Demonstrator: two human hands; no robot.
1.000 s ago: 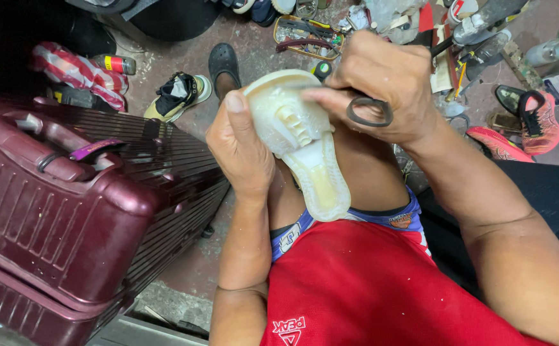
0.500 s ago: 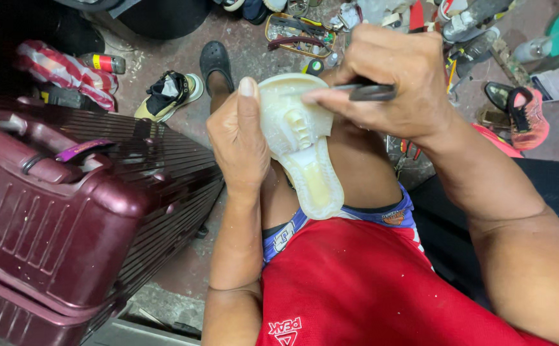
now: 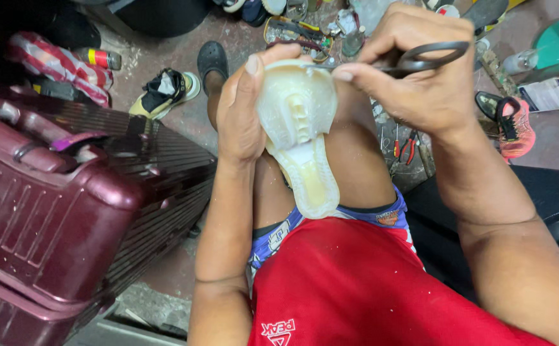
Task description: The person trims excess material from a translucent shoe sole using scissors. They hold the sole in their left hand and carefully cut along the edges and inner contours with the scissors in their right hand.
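Note:
My left hand grips a cream-coloured shoe sole by its left edge, holding it upright over my knees with its moulded inner side facing me. My right hand holds dark-handled scissors, fingers through the loops. The blades point left and meet the top rim of the sole. The sole's lower end rests near my red shirt.
A maroon hard-shell suitcase lies at my left. On the concrete floor ahead are loose shoes, a black slipper, a pink sneaker, pliers and other scattered tools. A black seat is at right.
The scissors have turned from hanging off my fingers to lying flat with the blades against the sole's top edge. The sole has stayed in my left hand.

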